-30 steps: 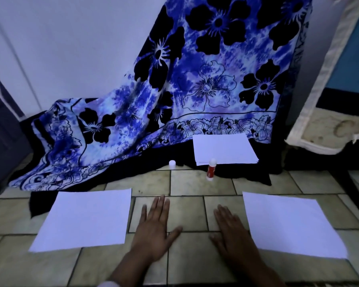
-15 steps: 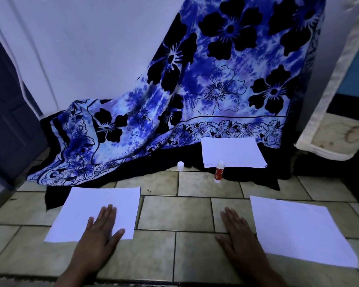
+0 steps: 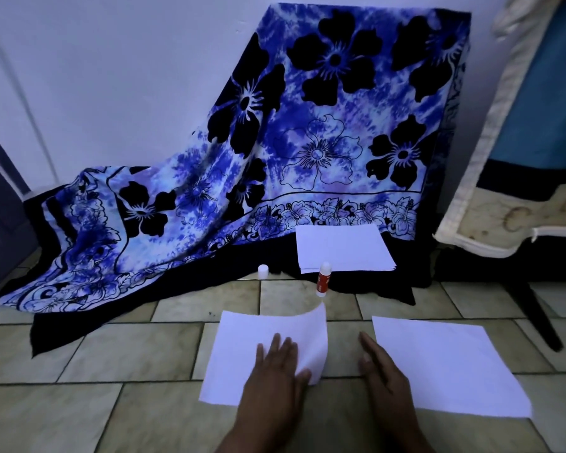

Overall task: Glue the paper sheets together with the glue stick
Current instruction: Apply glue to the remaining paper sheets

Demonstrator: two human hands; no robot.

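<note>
1. Head view: left hand [image 3: 275, 371] presses straight fingers on the left sheet [image 3: 242, 354], whose right edge curls up. The right hand [image 3: 384, 384] lies flat and empty beside the right sheet [image 3: 445, 364].
2. Sheets apparently being positioned. The next move calls for reaching the uncapped glue stick [image 3: 321, 280], upright beyond them.

The tiled floor [image 3: 144, 403] in front of you carries two single sheets. The left sheet [image 3: 242, 348] lies under your left hand [image 3: 275, 384], its right edge curled up off the tiles. The right sheet [image 3: 445, 364] lies flat. Your right hand [image 3: 386, 384] rests flat on the tiles between them. Farther off, the glue stick [image 3: 322, 280] stands upright and uncapped, with its white cap [image 3: 263, 270] to the left. A blue flowered cloth [image 3: 177, 223] spreads over the far floor, with a paper stack [image 3: 342, 251] on its dark hem.
</note>
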